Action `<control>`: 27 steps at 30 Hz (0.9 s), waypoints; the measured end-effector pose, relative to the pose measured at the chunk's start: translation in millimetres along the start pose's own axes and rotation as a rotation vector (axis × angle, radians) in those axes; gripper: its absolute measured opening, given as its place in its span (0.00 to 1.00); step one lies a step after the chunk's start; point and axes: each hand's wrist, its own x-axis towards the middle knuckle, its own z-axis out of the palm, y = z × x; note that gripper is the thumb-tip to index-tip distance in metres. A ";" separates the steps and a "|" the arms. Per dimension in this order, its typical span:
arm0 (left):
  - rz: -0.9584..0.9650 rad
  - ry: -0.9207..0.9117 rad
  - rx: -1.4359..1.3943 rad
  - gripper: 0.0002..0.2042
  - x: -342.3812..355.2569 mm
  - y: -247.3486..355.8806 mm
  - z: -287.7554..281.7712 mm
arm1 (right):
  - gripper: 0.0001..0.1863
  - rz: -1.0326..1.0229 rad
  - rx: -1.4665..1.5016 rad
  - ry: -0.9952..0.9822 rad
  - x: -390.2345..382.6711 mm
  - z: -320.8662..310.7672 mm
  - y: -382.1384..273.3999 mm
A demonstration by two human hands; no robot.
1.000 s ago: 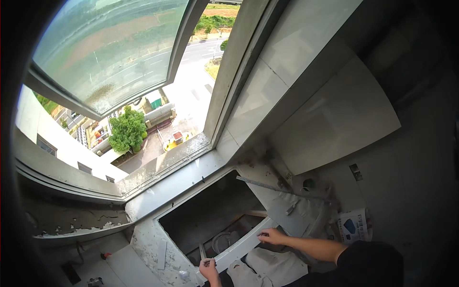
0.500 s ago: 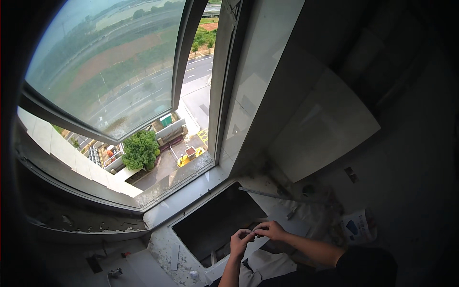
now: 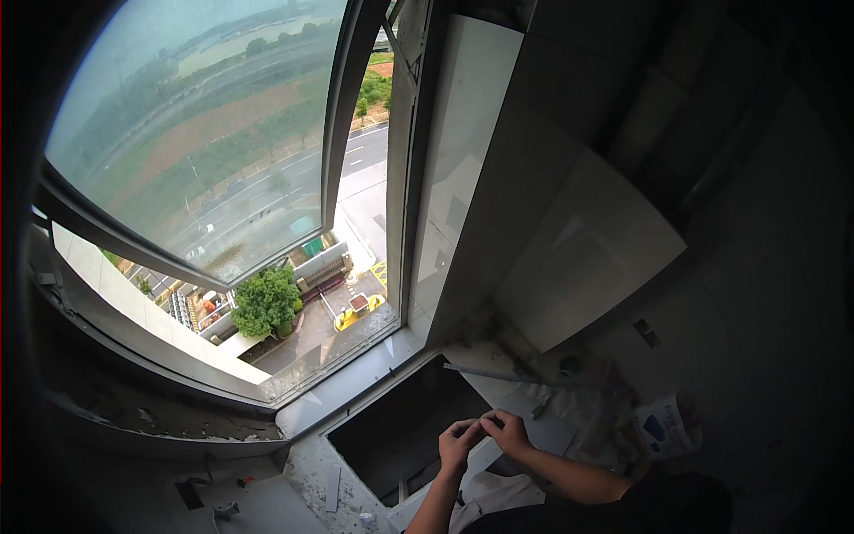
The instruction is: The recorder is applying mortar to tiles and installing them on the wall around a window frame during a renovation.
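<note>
My left hand [image 3: 455, 440] and my right hand [image 3: 506, 431] meet, fingers closed and pinched together over the dark rectangular opening [image 3: 382, 445] in the white counter below the window. Whatever is between their fingertips is too small to make out. A pale pair of trousers [image 3: 489, 488] shows beneath my forearms. A narrow white strip [image 3: 333, 488] lies on the dusty counter left of the opening, and a long metal ruler [image 3: 486, 374] rests across the counter to its right.
A large window sash [image 3: 191, 133] is tilted outward, showing a road and trees far below. A tiled column [image 3: 458, 169] rises at its right. A printed white bag [image 3: 663, 425] and cluttered debris sit at the right. Pipe fittings [image 3: 227, 512] show at the lower left.
My hands were apart near the opening's front edge; they came together and have since shifted slightly right. The view has shifted, raising more of the window, and the room looks darker.
</note>
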 end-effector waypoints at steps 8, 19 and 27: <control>-0.158 -0.067 -0.262 0.14 9.3 -4.1 1.5 | 0.10 -0.075 0.053 0.019 2.7 -8.8 -6.3; -0.212 -0.136 -0.318 0.13 -6.2 5.5 3.4 | 0.08 -0.372 -0.171 0.135 -10.4 -10.8 -26.1; -0.091 -0.049 -0.034 0.15 -21.4 11.8 -10.5 | 0.10 -0.159 0.028 0.014 -21.2 -21.8 -22.3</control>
